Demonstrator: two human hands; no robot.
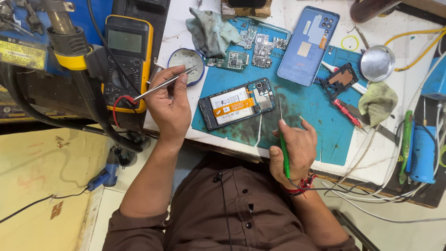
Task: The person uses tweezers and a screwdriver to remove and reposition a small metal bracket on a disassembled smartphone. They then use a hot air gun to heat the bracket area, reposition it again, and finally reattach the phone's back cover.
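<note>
An opened phone with its battery and an orange flex strip showing lies on the blue work mat. Left of it, my left hand grips metal tweezers, whose tips point up toward a round tin. To the phone's right, my right hand holds a green-handled screwdriver upright, its thin shaft rising beside the phone. The blue back cover lies face down at the mat's far edge, with circuit boards to its left.
A yellow multimeter stands at the left with a red lead. A grey cloth, a round metal lid, a green rag, a red-handled tool and white and yellow cables crowd the bench's right side.
</note>
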